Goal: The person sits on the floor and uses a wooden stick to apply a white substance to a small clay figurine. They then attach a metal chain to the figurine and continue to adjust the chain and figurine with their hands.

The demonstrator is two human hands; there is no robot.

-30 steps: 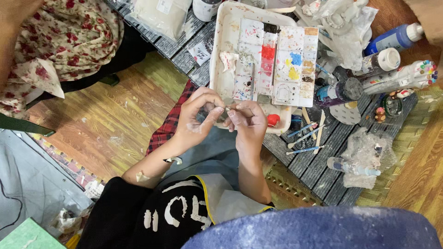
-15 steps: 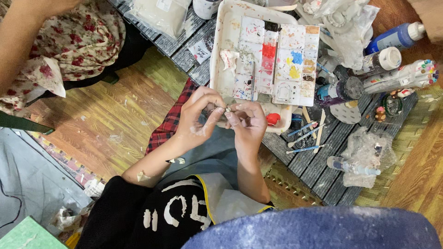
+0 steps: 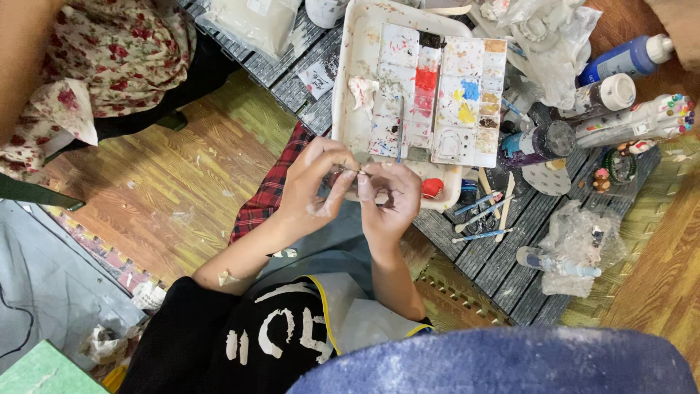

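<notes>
Floor (image 3: 182, 175) of wood takes the left and middle of the view, with a grey slatted mat (image 3: 503, 255) across the upper right; a floral cloth (image 3: 109, 51) lies at the upper left, and a plaid cloth (image 3: 266, 193) lies under the left forearm; a white tray (image 3: 350, 95) rests on the mat, and inside it sits a palette (image 3: 445, 102) with red, blue and yellow paint in its wells; a brush (image 3: 400, 128) lies across the palette; to the right of the tray stand a blue bottle (image 3: 627, 58), a white-capped jar (image 3: 605, 95) and a pack of markers (image 3: 649, 120); lower right, crumpled plastic (image 3: 583, 233) lies near a small tube (image 3: 554, 263); a few thin tools (image 3: 481, 215) lie just beside the tray's lower edge; left hand (image 3: 313, 190) and right hand (image 3: 386, 201) meet just below the tray, both smeared with white; fingers of both are pinched narrow on a small piece (image 3: 348, 173) held between them; it is too small to tell what it is; a red blob (image 3: 432, 188) sits in the tray corner, just beside the right hand.
</notes>
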